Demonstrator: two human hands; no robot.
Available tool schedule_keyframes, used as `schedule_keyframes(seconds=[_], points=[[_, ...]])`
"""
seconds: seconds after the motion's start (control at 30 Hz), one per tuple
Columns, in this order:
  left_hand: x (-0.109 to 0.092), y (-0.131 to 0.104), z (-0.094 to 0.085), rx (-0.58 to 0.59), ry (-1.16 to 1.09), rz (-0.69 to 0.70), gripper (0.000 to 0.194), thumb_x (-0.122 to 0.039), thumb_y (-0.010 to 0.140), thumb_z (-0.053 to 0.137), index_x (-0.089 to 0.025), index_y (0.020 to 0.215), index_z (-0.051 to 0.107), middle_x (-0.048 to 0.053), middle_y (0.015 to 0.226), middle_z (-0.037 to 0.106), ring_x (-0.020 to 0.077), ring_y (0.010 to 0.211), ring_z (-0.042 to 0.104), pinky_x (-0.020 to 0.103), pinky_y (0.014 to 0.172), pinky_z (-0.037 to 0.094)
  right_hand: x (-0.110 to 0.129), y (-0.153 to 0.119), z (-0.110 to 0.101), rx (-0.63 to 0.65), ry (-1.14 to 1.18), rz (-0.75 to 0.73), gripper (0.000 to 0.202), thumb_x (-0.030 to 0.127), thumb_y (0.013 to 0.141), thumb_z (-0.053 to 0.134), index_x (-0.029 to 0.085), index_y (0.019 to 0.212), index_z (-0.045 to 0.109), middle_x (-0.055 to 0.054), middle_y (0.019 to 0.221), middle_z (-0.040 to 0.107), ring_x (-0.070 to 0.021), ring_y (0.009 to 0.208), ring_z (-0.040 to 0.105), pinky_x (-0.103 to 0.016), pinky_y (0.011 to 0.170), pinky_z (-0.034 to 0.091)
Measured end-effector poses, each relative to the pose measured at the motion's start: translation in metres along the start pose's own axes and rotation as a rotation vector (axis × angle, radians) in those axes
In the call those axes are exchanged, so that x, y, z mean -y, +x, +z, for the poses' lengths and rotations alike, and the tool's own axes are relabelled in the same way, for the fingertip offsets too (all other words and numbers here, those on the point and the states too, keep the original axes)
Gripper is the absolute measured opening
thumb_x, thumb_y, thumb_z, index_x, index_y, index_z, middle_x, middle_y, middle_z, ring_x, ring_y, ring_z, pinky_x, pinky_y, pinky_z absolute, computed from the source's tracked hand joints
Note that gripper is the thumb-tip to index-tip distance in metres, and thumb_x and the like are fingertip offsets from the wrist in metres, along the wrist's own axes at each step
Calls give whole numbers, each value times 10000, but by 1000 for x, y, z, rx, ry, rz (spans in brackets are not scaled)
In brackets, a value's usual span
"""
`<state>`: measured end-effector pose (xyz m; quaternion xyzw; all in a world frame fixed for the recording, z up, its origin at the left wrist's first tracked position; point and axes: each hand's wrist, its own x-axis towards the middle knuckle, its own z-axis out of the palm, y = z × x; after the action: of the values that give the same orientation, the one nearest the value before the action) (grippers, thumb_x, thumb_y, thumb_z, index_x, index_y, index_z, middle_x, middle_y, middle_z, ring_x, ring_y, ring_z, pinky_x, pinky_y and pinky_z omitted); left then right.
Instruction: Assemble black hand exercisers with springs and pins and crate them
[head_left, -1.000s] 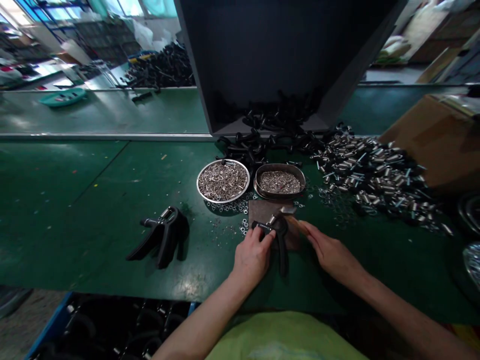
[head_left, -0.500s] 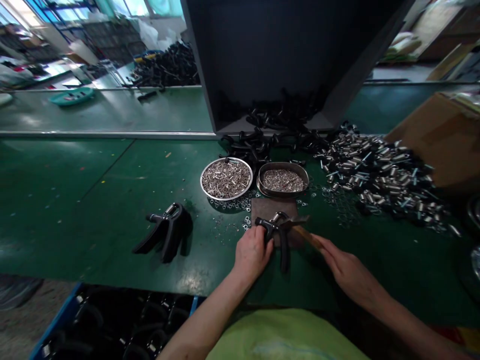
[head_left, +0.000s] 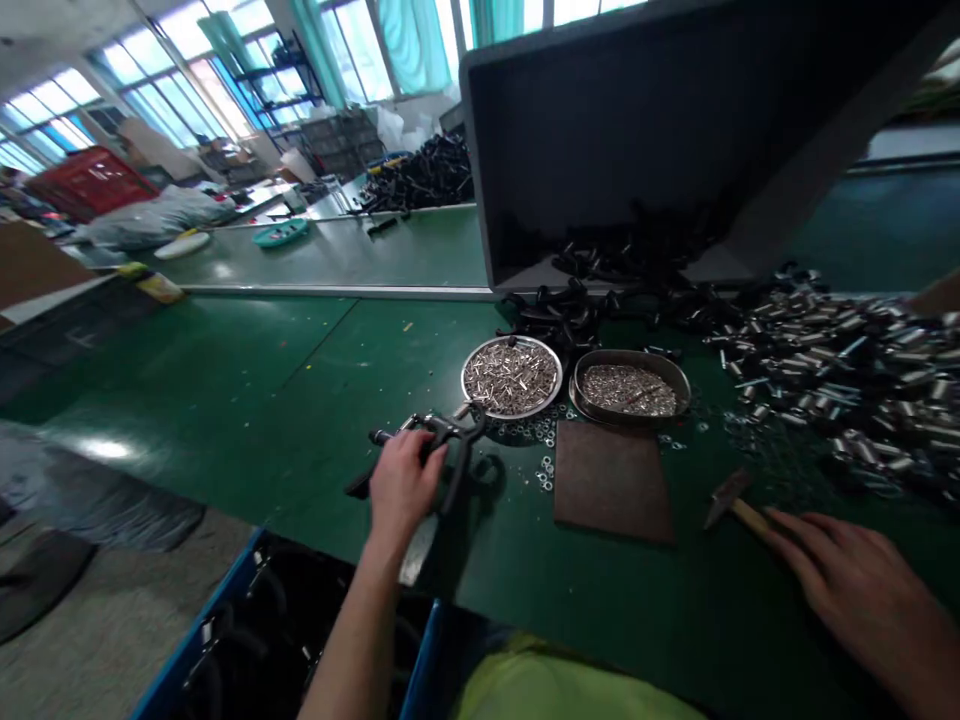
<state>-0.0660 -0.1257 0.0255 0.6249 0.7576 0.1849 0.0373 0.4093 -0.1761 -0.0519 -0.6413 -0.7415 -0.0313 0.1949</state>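
My left hand point(head_left: 405, 482) is closed on a black hand grip strengthener point(head_left: 456, 440) with a coil-spring top, held just above the bench left of the metal plate. Partly hidden behind that hand is a second black grip strengthener point(head_left: 361, 485). On the right, my right hand point(head_left: 855, 575) has its fingers around the wooden handle of a hammer point(head_left: 739, 505), whose head is low over the bench. Between my hands lies a square brown metal plate point(head_left: 613, 482) with nothing on it.
Behind the plate stand a round dish of small metal pins point(head_left: 513, 376) and an oval tin of small parts point(head_left: 631, 386). Loose nuts point(head_left: 546, 472) lie beside the plate. Springs point(head_left: 847, 370) are heaped at right, black handles point(head_left: 562, 310) behind. A blue crate point(head_left: 430, 650) sits below the front edge.
My left hand has carried the grip strengthener off the plate, leftward to the other one. My right hand has moved the hammer right, away from the plate. The view has turned left.
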Motion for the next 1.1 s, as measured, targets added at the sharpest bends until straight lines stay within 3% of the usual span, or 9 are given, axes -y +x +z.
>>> schedule_keyframes(seconds=[0.13, 0.27, 0.33, 0.47, 0.57, 0.63, 0.87, 1.0, 1.1], points=[[56, 10, -24, 40, 216, -173, 385, -438, 865, 420, -168, 1032, 639, 104, 991, 632, 268, 941, 578, 339, 726, 452, 15, 47, 3, 33, 58, -61, 382, 434, 872, 398, 227, 1026, 680, -129, 985, 662, -306, 951, 587, -470, 810, 490], [79, 12, -26, 205, 166, -278, 492, -502, 849, 391, -182, 1150, 612, 109, 1077, 630, 267, 918, 607, 342, 701, 470, 28, 123, 9, 20, 116, -81, 341, 323, 898, 394, 191, 1042, 674, -105, 1018, 671, -256, 983, 578, -421, 874, 460], [78, 10, -26, 168, 185, -273, 550, -540, 837, 370, -174, 1171, 610, 129, 1106, 617, 288, 952, 599, 371, 739, 478, 30, 168, 17, 81, 86, -27, 310, 283, 894, 417, 184, 1013, 687, -100, 1010, 679, -244, 979, 578, -395, 876, 457], [53, 6, -24, -49, 191, -137, 576, -571, 817, 353, -169, 1105, 647, 139, 1119, 609, 310, 993, 572, 420, 818, 475, 26, 254, 44, 133, 23, 34, 268, 225, 889, 458, 155, 1009, 688, -117, 1063, 664, -234, 1056, 557, -361, 936, 421], [24, 4, -17, -176, 85, 23, 533, -579, 821, 379, -183, 1016, 677, 116, 1090, 627, 287, 991, 574, 421, 876, 470, 19, 302, 65, 188, -5, 67, 235, 236, 882, 520, 157, 1058, 654, -116, 1166, 615, -227, 1090, 545, -384, 948, 421], [3, 2, -8, -186, -18, 142, 475, -576, 822, 430, -211, 986, 686, 92, 1081, 638, 268, 999, 580, 413, 900, 471, 15, 323, 76, 221, -9, 76, 287, 288, 886, 547, 167, 1142, 596, -105, 1245, 558, -225, 1093, 544, -428, 929, 442], [-66, 2, 34, -4, -292, 385, 230, -406, 853, 526, -287, 964, 688, 47, 1036, 665, 219, 952, 629, 360, 813, 547, 13, 343, 83, 288, -5, 129, 374, 341, 892, 549, 170, 1224, 522, -91, 1212, 555, -215, 1018, 578, -437, 841, 501], [-90, 7, 48, 52, -352, 452, 211, -375, 858, 534, -281, 981, 677, 56, 1063, 655, 227, 986, 622, 382, 834, 545, 24, 329, 54, 251, 8, 114, 449, 257, 871, 569, 166, 1298, 464, -144, 1235, 539, -243, 1059, 572, -411, 893, 461], [-105, 11, 54, -18, -338, 497, 287, -345, 847, 555, -259, 1111, 628, 87, 1204, 597, 252, 1110, 562, 435, 929, 493, 45, 293, 18, 254, 57, -11, 500, 242, 843, 592, 198, 1318, 444, -116, 1283, 523, -243, 1110, 551, -380, 941, 428]])
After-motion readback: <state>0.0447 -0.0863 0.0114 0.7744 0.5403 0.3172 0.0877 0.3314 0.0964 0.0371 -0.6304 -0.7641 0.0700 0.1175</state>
